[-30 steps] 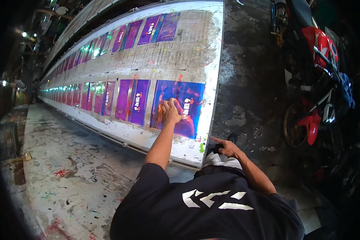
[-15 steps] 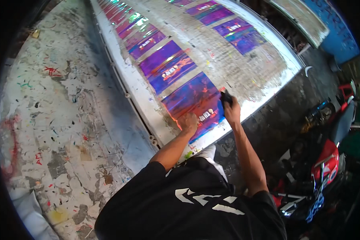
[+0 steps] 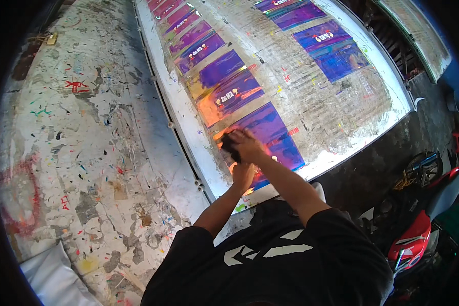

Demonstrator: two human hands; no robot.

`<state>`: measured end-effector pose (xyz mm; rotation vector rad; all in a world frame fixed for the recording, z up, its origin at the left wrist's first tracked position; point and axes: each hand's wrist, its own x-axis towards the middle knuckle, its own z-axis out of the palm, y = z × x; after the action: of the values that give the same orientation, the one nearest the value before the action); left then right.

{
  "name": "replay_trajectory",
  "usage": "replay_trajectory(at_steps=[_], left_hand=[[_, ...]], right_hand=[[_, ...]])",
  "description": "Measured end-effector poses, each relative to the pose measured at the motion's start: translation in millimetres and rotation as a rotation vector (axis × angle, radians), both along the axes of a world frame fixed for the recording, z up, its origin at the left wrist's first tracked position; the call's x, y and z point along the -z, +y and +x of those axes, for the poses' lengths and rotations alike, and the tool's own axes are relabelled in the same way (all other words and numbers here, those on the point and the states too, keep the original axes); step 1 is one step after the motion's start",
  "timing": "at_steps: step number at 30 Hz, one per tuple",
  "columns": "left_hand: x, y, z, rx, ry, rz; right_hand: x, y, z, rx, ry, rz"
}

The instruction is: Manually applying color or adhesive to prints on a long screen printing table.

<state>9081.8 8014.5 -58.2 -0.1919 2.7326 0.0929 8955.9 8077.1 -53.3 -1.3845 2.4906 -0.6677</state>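
A shiny purple-blue sheet (image 3: 275, 122) with orange reflections and a small printed figure lies flat near the close end of the long table. My right hand (image 3: 250, 146) is closed around a dark, soft-looking wad, perhaps a black cloth (image 3: 231, 145), and presses it on the sheet's left part. My left hand (image 3: 244, 174) rests at the sheet's near-left edge, just below the right hand. Its fingers are mostly hidden behind the right hand and forearm. Right above lies a similar printed sheet (image 3: 242, 86), which neither hand touches.
More glossy printed sheets run in a row up the table's left side, and others (image 3: 336, 46) lie at the far right. A paint-spattered surface (image 3: 102, 153) spreads along the left, with a padlock (image 3: 51, 39) at its far end. A red motorcycle (image 3: 412, 239) stands at right.
My right hand has swept the dark wad from the sheet's right edge across to its left part. The left hand stays near the lower-left edge. The view has shifted slightly.
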Motion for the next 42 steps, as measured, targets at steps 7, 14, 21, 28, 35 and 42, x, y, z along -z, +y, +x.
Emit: replay_trajectory(at_steps=[7,14,21,28,35,42], left_hand=[[-33,-5,-14,-0.276,0.008,0.380],[-52,75,-102,-0.870,-0.092,-0.207],[-57,365,-268,-0.807,0.382,0.324],[-26,453,-425,-0.688,0.659,0.441],[-29,506,-589,-0.724,1.077,0.528],[-44,610,-634,-0.849,1.068,0.707]], right_hand=[[-9,184,-98,0.208,0.281,-0.027],[-76,486,-108,0.701,-1.192,-0.920],[-103,736,-177,0.927,-1.412,-0.977],[-95,848,-294,1.124,-1.238,-1.104],[-75,968,-395,1.290,-1.238,-0.911],[-79,965,-548,0.852,-1.646,-0.645]])
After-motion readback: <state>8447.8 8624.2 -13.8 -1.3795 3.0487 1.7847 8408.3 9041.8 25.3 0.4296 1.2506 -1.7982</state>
